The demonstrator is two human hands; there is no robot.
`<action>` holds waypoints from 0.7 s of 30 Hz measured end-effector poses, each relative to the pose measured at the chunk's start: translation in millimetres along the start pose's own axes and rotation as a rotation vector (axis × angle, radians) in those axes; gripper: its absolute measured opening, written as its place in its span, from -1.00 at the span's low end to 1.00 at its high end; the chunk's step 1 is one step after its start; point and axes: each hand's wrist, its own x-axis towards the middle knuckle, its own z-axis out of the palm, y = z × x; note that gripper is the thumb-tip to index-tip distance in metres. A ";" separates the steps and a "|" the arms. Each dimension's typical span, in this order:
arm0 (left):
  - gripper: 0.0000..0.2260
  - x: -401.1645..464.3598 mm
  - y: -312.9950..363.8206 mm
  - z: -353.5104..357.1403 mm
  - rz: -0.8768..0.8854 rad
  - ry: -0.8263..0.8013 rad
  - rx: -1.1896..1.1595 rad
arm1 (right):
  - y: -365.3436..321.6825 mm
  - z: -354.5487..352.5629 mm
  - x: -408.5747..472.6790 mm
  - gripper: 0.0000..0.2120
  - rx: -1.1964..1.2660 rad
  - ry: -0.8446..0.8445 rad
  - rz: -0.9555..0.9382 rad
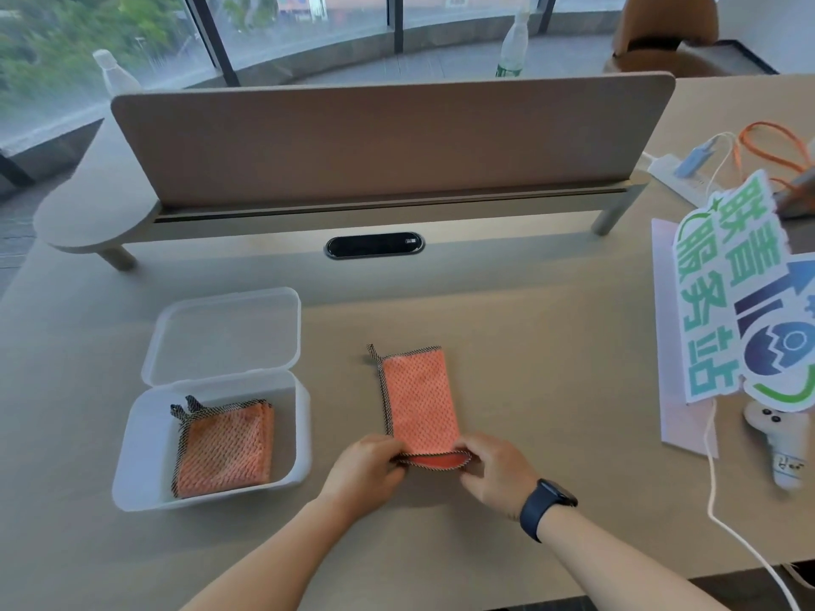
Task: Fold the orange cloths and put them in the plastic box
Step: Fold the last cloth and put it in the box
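An orange cloth [419, 399] with a dark checked border lies folded into a narrow strip on the table, running away from me. My left hand [368, 467] pinches its near left corner and my right hand [496, 471] pinches its near right corner; the near edge is lifted slightly and curls open. To the left stands the clear plastic box [145, 438] with its hinged lid [225, 335] laid open behind it. Folded orange cloths [225, 449] lie stacked inside it, toward the left.
A desk divider panel [388, 138] stands across the back of the table, with a dark cable port [375, 246] in front of it. At the right lie a large printed sign [745, 302], a white cable [714, 500], a small white toy [776, 452] and a power strip [679, 172].
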 end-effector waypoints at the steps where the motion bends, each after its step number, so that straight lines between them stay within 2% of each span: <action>1: -0.86 2.8 0.9 -1.3 -0.038 -0.008 -0.044 | -0.5 -1.8 1.9 -0.70 0.001 0.015 0.007; 4: -0.78 18.9 2.2 -10.7 -0.195 0.002 -0.167 | -10.6 -15.3 19.8 -0.78 0.030 0.093 0.032; 7: -0.83 41.2 6.2 -25.5 -0.311 0.062 -0.285 | -24.9 -32.3 48.9 -0.92 0.074 0.128 0.114; 10: -0.82 65.6 4.5 -36.2 -0.421 0.110 -0.415 | -33.9 -41.1 79.1 -0.72 0.073 0.125 0.195; 14: -0.67 89.8 -6.7 -36.8 -0.565 0.158 -0.378 | -36.7 -42.6 114.6 -0.67 0.011 0.107 0.286; 21: -0.65 109.2 -13.2 -30.9 -0.709 0.232 -0.259 | -30.5 -33.1 145.1 -0.75 -0.011 0.101 0.377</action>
